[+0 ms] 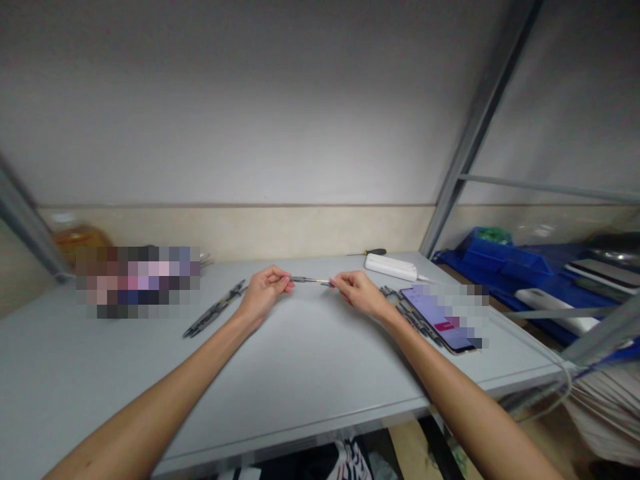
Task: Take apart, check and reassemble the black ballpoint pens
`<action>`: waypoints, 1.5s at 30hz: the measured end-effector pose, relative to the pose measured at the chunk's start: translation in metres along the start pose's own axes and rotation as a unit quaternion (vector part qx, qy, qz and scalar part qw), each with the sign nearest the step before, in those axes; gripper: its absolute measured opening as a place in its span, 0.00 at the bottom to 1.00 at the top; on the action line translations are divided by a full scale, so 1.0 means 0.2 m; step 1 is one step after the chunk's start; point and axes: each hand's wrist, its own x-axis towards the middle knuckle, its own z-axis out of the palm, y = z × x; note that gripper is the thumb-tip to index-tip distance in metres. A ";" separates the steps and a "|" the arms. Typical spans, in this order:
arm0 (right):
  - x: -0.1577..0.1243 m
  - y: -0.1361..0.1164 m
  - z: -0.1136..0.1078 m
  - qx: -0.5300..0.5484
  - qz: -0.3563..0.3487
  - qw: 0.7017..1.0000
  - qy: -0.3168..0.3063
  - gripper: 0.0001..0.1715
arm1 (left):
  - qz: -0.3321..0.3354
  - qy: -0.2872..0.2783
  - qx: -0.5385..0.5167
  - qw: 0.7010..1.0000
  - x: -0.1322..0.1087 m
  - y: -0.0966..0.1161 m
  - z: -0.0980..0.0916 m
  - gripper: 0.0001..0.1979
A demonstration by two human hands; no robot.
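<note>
Both of my arms reach out over a grey table (310,360). My left hand (265,292) is closed on one end of a thin dark pen-like part (306,280). My right hand (357,290) pinches its other end. The part is held level between the hands, a little above the tabletop. Left of my left hand, several dark pens (215,310) lie in a row on the table. More dark pen parts (400,303) lie just right of my right hand.
A phone (435,313) with a lit screen lies at the right of the table. A white power strip (393,268) and a screwdriver (373,252) lie at the back. Blue bins (505,257) stand beyond a metal post (470,133) on the right. A blurred patch covers things at the back left.
</note>
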 end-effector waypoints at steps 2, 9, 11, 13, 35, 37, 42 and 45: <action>0.00 0.01 0.01 0.047 0.028 0.998 -0.016 0.22 | 0.026 0.005 0.028 0.999 0.00 0.00 -0.01 0.15; 0.02 0.05 -0.03 0.290 0.170 0.932 -0.135 0.19 | 0.121 -0.017 0.148 0.981 -0.01 0.02 0.00 0.08; 0.03 0.07 -0.05 0.338 0.218 0.894 -0.201 0.18 | 0.138 -0.018 0.182 0.973 -0.03 0.03 0.00 0.07; 0.04 0.08 -0.06 0.364 0.249 0.865 -0.241 0.18 | 0.147 -0.022 0.206 0.967 -0.03 0.04 0.00 0.07; 0.01 -0.01 -0.03 0.130 0.074 0.989 -0.010 0.17 | -0.040 -0.256 0.242 0.935 -0.03 -0.03 0.01 0.22; 0.01 0.00 -0.02 0.111 0.076 0.991 -0.006 0.17 | -0.017 -0.241 0.266 0.933 -0.03 -0.04 0.02 0.21; 0.01 0.01 0.00 0.118 0.089 0.989 0.007 0.18 | 0.015 -0.171 0.326 0.930 -0.04 -0.08 0.05 0.19; 0.02 0.01 0.00 0.130 0.099 0.986 0.015 0.18 | 0.028 -0.143 0.342 0.928 -0.06 -0.08 0.07 0.18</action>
